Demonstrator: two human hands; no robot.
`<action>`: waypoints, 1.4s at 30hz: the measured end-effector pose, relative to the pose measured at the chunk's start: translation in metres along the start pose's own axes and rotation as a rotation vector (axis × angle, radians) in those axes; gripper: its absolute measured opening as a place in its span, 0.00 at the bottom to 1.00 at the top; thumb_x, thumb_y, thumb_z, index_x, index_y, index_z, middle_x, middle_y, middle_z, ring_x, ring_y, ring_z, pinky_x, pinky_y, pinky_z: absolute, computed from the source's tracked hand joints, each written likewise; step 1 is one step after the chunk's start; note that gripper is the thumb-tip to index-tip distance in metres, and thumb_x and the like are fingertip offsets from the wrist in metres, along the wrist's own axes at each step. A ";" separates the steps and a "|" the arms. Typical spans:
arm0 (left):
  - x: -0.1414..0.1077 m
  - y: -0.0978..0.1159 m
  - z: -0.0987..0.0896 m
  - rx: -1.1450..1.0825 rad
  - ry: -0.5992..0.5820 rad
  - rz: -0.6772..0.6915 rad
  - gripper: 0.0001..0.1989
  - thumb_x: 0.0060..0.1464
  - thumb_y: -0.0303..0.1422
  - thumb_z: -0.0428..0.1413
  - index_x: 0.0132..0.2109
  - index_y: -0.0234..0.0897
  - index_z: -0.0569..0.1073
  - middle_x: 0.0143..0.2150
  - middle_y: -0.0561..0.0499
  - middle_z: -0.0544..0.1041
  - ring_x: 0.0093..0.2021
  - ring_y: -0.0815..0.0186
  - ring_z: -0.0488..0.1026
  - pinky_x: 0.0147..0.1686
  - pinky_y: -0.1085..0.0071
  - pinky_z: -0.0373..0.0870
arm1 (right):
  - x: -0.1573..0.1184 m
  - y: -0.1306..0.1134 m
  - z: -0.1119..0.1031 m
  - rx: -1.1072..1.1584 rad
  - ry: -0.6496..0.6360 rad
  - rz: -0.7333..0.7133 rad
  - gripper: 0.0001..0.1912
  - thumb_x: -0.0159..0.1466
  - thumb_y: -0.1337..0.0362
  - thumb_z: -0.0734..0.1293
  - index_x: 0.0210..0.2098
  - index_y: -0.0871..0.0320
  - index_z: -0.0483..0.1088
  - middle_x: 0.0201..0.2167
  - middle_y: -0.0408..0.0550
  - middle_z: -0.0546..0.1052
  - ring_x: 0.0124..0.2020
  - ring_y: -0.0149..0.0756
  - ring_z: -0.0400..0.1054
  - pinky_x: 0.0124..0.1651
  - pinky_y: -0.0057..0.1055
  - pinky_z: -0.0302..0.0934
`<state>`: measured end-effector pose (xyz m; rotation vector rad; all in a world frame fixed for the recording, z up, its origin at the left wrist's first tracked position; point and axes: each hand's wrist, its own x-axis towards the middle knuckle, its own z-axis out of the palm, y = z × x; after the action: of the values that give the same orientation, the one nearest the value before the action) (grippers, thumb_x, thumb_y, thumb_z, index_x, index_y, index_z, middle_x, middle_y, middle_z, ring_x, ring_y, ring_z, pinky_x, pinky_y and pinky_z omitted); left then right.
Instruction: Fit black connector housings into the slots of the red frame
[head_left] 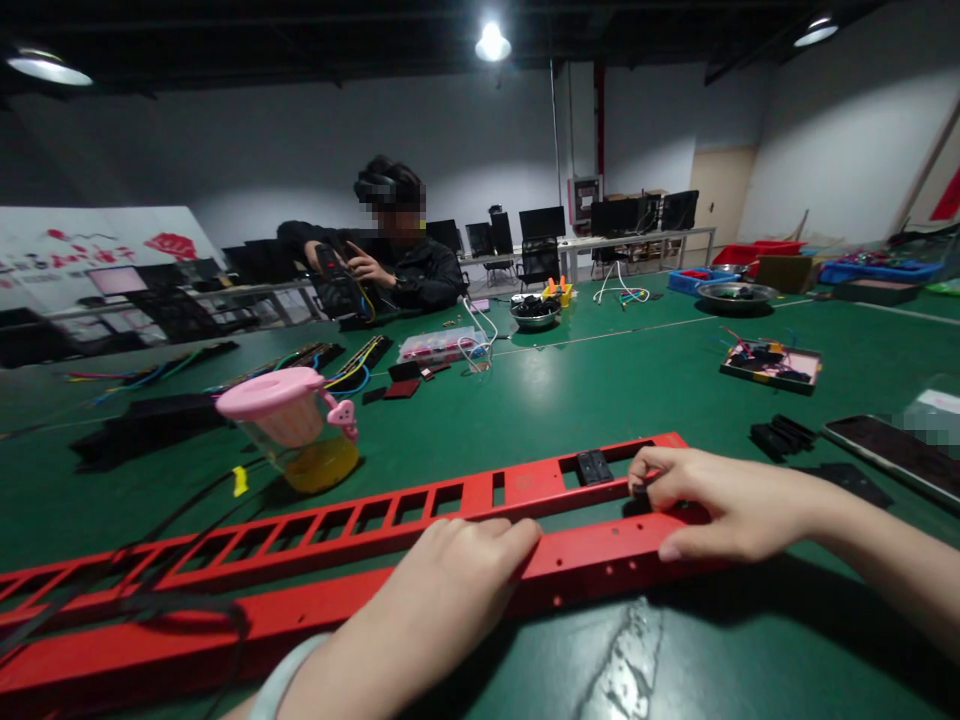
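Observation:
A long red metal channel (pixel 592 550) with a row of rectangular cutouts lies across the green table in front of me. My left hand (pixel 472 560) is closed over its near wall, fingers curled down inside. Over the channel's right end, my right hand (pixel 697 500) has its fingers bent around a small black piece (pixel 640 493), mostly hidden by the fingertips, while its thumb rests against the near wall. A black rectangular module (pixel 594 467) sits in a cutout of the far wall, just left of my right hand. Black cables (pixel 187 603) cross the channel's left part.
Behind the channel stands a pink-lidded cup (pixel 319 465) with yellow liquid. A phone (pixel 892 455) and black parts (pixel 782 437) lie at right. Farther back are a wire-filled tray (pixel 806 372), metal bowls (pixel 535 318) and a plastic case (pixel 442 345). A co-worker (pixel 397 260) handles a black device.

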<state>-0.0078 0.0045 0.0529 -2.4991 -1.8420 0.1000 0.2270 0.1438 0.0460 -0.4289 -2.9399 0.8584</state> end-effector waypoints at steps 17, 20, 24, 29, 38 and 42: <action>-0.001 -0.001 0.002 -0.054 -0.026 -0.005 0.13 0.49 0.20 0.43 0.39 0.37 0.66 0.34 0.51 0.73 0.31 0.65 0.71 0.29 0.71 0.64 | -0.003 0.001 0.003 -0.053 0.046 0.005 0.16 0.57 0.54 0.64 0.26 0.62 0.69 0.44 0.53 0.64 0.41 0.38 0.65 0.44 0.32 0.60; -0.004 -0.001 -0.006 -0.150 -0.038 -0.024 0.13 0.55 0.31 0.47 0.48 0.40 0.66 0.40 0.49 0.73 0.37 0.63 0.71 0.36 0.69 0.66 | -0.003 0.002 0.004 -0.053 0.046 0.006 0.15 0.57 0.54 0.65 0.27 0.62 0.69 0.45 0.53 0.63 0.41 0.37 0.65 0.44 0.33 0.60; -0.008 -0.006 -0.018 -0.294 -0.106 -0.068 0.20 0.57 0.43 0.46 0.55 0.45 0.63 0.47 0.48 0.71 0.43 0.61 0.70 0.42 0.68 0.65 | -0.002 0.001 0.005 -0.062 0.044 0.002 0.16 0.56 0.53 0.65 0.27 0.62 0.69 0.45 0.53 0.63 0.42 0.39 0.64 0.43 0.33 0.61; -0.006 -0.012 -0.018 -0.295 -0.154 -0.051 0.18 0.59 0.41 0.44 0.57 0.54 0.59 0.45 0.50 0.70 0.40 0.64 0.70 0.40 0.71 0.66 | 0.000 0.001 0.010 -0.117 0.036 -0.021 0.14 0.56 0.55 0.66 0.28 0.61 0.69 0.42 0.51 0.64 0.40 0.37 0.64 0.41 0.31 0.61; -0.004 -0.010 -0.009 -0.232 -0.083 -0.019 0.19 0.59 0.42 0.44 0.57 0.51 0.61 0.40 0.49 0.65 0.34 0.67 0.67 0.35 0.74 0.65 | 0.000 0.004 0.012 -0.189 0.043 -0.039 0.11 0.57 0.58 0.66 0.30 0.61 0.70 0.40 0.51 0.64 0.36 0.35 0.65 0.38 0.30 0.61; 0.001 -0.012 0.000 -0.184 -0.006 0.006 0.20 0.58 0.43 0.45 0.58 0.55 0.58 0.41 0.49 0.64 0.37 0.65 0.66 0.37 0.72 0.65 | 0.000 0.007 0.011 -0.253 0.065 -0.003 0.11 0.57 0.59 0.65 0.27 0.61 0.69 0.40 0.51 0.64 0.33 0.33 0.65 0.36 0.30 0.60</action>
<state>-0.0186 0.0088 0.0536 -2.6250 -1.9280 -0.0650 0.2280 0.1438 0.0326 -0.4543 -2.9961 0.4621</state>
